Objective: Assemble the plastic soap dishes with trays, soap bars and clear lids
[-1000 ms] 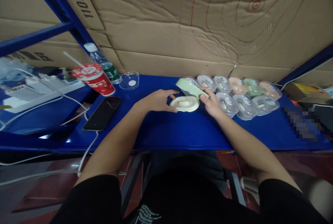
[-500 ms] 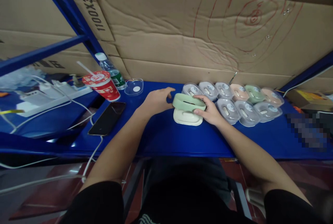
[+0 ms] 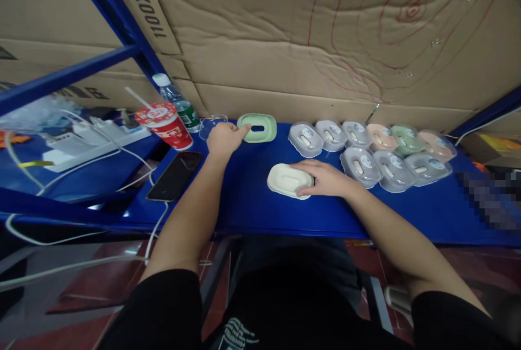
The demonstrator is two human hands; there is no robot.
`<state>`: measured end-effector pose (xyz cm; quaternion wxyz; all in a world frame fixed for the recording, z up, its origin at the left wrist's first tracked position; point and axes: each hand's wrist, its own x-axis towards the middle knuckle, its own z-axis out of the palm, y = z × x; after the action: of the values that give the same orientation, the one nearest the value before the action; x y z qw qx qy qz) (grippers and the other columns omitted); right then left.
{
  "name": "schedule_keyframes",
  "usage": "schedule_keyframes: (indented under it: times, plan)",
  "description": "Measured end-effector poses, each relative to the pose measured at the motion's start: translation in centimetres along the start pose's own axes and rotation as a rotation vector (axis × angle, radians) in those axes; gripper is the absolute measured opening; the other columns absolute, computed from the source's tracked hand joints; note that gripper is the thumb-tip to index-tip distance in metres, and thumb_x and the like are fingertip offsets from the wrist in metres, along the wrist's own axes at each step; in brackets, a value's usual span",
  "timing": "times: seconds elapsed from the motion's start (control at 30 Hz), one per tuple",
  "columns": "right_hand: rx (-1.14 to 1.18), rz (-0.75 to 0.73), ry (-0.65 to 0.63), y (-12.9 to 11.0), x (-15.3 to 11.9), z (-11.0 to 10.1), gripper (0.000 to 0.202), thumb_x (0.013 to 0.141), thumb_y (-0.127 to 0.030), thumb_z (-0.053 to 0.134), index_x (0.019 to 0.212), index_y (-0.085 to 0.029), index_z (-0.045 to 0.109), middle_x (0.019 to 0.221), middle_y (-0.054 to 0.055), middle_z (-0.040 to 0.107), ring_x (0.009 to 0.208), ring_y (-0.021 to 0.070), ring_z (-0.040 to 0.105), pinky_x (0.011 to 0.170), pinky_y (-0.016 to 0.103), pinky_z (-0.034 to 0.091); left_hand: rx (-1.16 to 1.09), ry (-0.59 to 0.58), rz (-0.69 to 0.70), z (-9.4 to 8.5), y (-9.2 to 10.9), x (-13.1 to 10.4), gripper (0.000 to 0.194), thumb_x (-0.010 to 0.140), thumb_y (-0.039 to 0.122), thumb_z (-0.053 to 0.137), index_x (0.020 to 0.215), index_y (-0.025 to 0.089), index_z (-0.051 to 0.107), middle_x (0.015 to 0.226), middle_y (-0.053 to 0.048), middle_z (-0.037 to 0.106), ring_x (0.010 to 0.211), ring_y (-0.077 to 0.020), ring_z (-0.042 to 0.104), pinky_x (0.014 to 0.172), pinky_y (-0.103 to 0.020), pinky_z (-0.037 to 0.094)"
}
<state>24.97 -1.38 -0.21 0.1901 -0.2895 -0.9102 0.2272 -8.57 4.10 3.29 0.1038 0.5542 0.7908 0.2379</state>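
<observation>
Head view: my right hand wraps the right end of the one cream dish, fingers over its far edge and thumb along the near one, pinching it between them at the front of the blue counter. The dish pokes out to the left of those fingers. Farther back, to the left, lies one green dish with a dark oval opening in its middle; my left hand is at its left end, one digit reaching onto the rim and the rest curled under, so I can't tell what they grip. Just behind that hand sits a clear lid, partly covered by it. Over on the right I count nine clear boxes, six in the back row and three in front, set close together. Six of them hold grey pieces, two hold peach ones and one holds a green one; the boxes show round stickers and small pale bars. Well off to my left stand one red paper cup with a straw in its printed top, its contents hidden, and one plastic bottle with a white cap and green label. One dark phone lies in front of the cup.
</observation>
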Motion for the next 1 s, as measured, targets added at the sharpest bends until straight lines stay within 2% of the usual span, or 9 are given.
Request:
schedule_keyframes:
  times: [0.1, 0.17, 0.2, 0.33, 0.4, 0.5, 0.63, 0.77, 1.0]
  plan:
    - [-0.057, -0.033, -0.075, -0.4, 0.1, -0.1, 0.065, 0.084, -0.060, 0.087, 0.139, -0.029, 0.073, 0.146, 0.011, 0.070, 0.134, 0.0362, 0.068, 0.116, 0.057, 0.054, 0.094, -0.134, -0.064, -1.0, -0.9, 0.6, 0.069, 0.088, 0.086, 0.052, 0.063, 0.024, 0.066, 0.071, -0.013, 0.072, 0.087, -0.0357, 0.071, 0.087, -0.046, 0.050]
    - [-0.096, -0.030, -0.064, -0.6, 0.1, -0.2, 0.072, 0.079, -0.066, 0.089, 0.137, -0.027, 0.074, 0.147, 0.014, 0.069, 0.134, 0.0388, 0.068, 0.116, 0.059, 0.054, 0.096, -0.214, -0.063, -1.4, -1.3, 0.9, 0.075, 0.089, 0.090, 0.046, 0.062, 0.023, 0.067, 0.070, -0.014, 0.072, 0.086, -0.0361, 0.072, 0.090, -0.047, 0.050]
    - [-0.119, -0.022, -0.056, -0.7, 0.1, -0.2, 0.077, 0.076, -0.068, 0.089, 0.138, -0.026, 0.074, 0.146, 0.015, 0.068, 0.133, 0.0402, 0.068, 0.115, 0.059, 0.055, 0.084, -0.192, -0.046, -1.4, -1.4, 1.0, 0.075, 0.091, 0.089, 0.044, 0.064, 0.023, 0.069, 0.073, -0.015, 0.073, 0.088, -0.0363, 0.072, 0.090, -0.047, 0.050]
    - [-0.208, 0.059, -0.026, -0.6, 0.0, 0.4, 0.088, 0.072, -0.072, 0.090, 0.142, -0.023, 0.070, 0.145, 0.018, 0.065, 0.124, 0.0429, 0.071, 0.107, 0.061, 0.060, 0.007, 0.210, 0.100, -0.7, -1.6, 1.1, 0.058, 0.099, 0.069, 0.047, 0.099, 0.020, 0.078, 0.101, -0.015, 0.078, 0.106, -0.0358, 0.071, 0.092, -0.045, 0.052]
    - [-0.202, 0.094, 0.008, -0.5, 0.0, 0.8, 0.091, 0.071, -0.069, 0.092, 0.146, -0.024, 0.067, 0.150, 0.018, 0.061, 0.122, 0.0427, 0.072, 0.104, 0.061, 0.061, 0.005, 0.264, 0.204, 0.1, -1.8, 1.1, 0.049, 0.099, 0.060, 0.053, 0.112, 0.020, 0.078, 0.113, -0.015, 0.077, 0.116, -0.0347, 0.068, 0.101, -0.045, 0.050]
    - [-0.046, 0.023, 0.006, -0.3, 0.2, 1.3, 0.081, 0.079, -0.048, 0.091, 0.152, -0.029, 0.063, 0.152, 0.014, 0.060, 0.115, 0.0329, 0.074, 0.098, 0.052, 0.065, 0.103, 0.173, 0.291, 1.5, -2.3, 1.2, 0.054, 0.093, 0.063, 0.060, 0.119, 0.019, 0.080, 0.133, -0.020, 0.070, 0.133, -0.0418, 0.057, 0.112, -0.053, 0.043]
    - [0.104, -0.098, -0.044, 0.0, 0.4, 1.6, 0.044, 0.094, -0.025, 0.071, 0.138, -0.028, 0.073, 0.127, 0.009, 0.073, 0.089, 0.0194, 0.074, 0.083, 0.039, 0.066, 0.179, 0.053, 0.224, 2.9, -2.9, 1.5, 0.074, 0.095, 0.078, 0.045, 0.128, 0.020, 0.078, 0.150, -0.023, 0.061, 0.138, -0.0509, 0.052, 0.113, -0.065, 0.035]
    - [0.021, -0.105, 0.047, 0.8, 0.6, 2.4, 0.025, 0.097, -0.031, 0.071, 0.120, -0.025, 0.080, 0.117, 0.010, 0.075, 0.096, 0.0237, 0.075, 0.087, 0.042, 0.065, 0.179, -0.017, 0.194, 3.2, -2.9, 1.7, 0.087, 0.097, 0.083, 0.028, 0.130, 0.020, 0.077, 0.153, -0.024, 0.060, 0.140, -0.0510, 0.052, 0.115, -0.068, 0.033]
    - [-0.134, -0.032, 0.124, 0.7, 2.1, 3.3, 0.036, 0.102, -0.029, 0.062, 0.137, -0.024, 0.071, 0.127, 0.012, 0.075, 0.099, 0.0242, 0.076, 0.094, 0.046, 0.064, 0.166, -0.030, 0.187, 2.6, -2.1, 1.1, 0.095, 0.098, 0.082, 0.023, 0.132, 0.012, 0.076, 0.150, -0.030, 0.059, 0.141, -0.0511, 0.053, 0.116, -0.067, 0.034]
